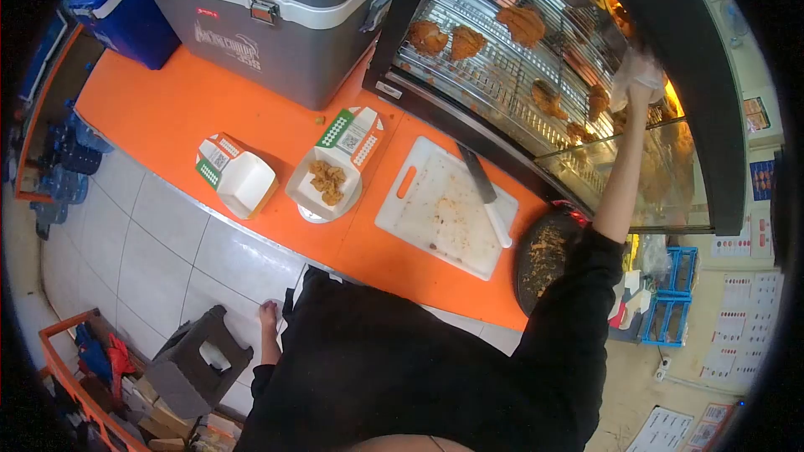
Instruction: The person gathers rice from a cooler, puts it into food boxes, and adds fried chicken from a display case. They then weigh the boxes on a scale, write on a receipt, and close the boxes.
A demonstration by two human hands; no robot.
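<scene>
Bottles: a cluster of blue water bottles (pixel 71 151) stands on the floor at the far left; the count is unclear.
Coolers: two on the orange surface (pixel 167 109). The blue cooler (pixel 126 8) sits at the back corner and the grey cooler (pixel 276 25) just beside it. The grey one has white lettering and a small red label on its front, both too small to read.
Stool: one grey step stool (pixel 197 360) on the tiled floor.
Boxes: two open takeaway boxes printed in green and orange, each with a QR code on the lid. The empty box (pixel 239 177) lies to the left. The filled box (pixel 352 138), just beside it, holds small fried bits.
Left hand: the left hand (pixel 268 315) hangs low at the person's side against the dark clothing, the arm straight down. Its grip is too small to tell.
Board: one white cutting board (pixel 435 209), speckled with crumbs, with one knife (pixel 486 192) lying across its right edge.
Tray: one round dark tray (pixel 544 259) of crumbs at the end of the surface.
Display case: one glass-fronted display case (pixel 410 8) with wire racks. At least six chicken pieces (pixel 523 23) rest on them, three on the upper rack and the others lower, to the right.
Right hand: the right hand (pixel 638 79), covered in clear plastic (pixel 645 67), is stretched up into the case with the arm fully extended, among the lower pieces. Whether its grip is spread or pinching a piece cannot be told.
Basket: one blue basket (pixel 670 293) at the right, beside wall charts (pixel 737 301) whose print is illegible.
</scene>
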